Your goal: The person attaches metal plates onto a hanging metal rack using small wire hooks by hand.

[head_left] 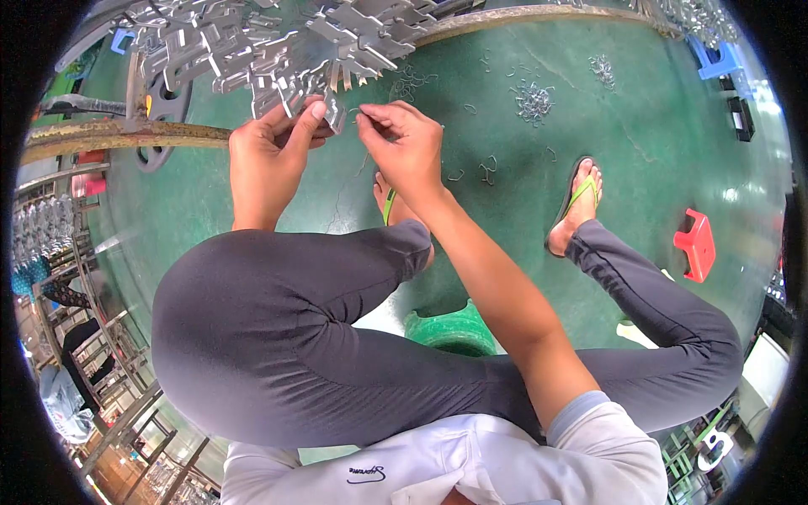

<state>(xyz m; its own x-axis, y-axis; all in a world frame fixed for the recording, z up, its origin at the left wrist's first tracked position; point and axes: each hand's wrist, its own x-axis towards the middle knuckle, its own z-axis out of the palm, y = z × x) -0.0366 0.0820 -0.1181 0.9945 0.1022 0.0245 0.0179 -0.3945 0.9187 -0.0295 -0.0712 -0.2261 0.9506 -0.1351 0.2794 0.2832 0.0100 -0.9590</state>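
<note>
Bent silver metal brackets (252,50) hang in a dense cluster at the top left. My left hand (271,160) is closed on a bracket (334,111) at the lower edge of this cluster, thumb in front and fingers behind. Just right of it, my right hand (406,145) is closed in a pinch. A thin piece of wire seems to stick out from its fingertips, close to the held bracket but with a small gap; its full shape is hidden by the fingers.
Small wire hooks lie in a pile (533,103) and scattered on the green floor (513,194). A rusty bar (126,139) runs left of my hands. A green stool (454,330) is under me; a red stool (697,246) and blue stool (715,59) stand right.
</note>
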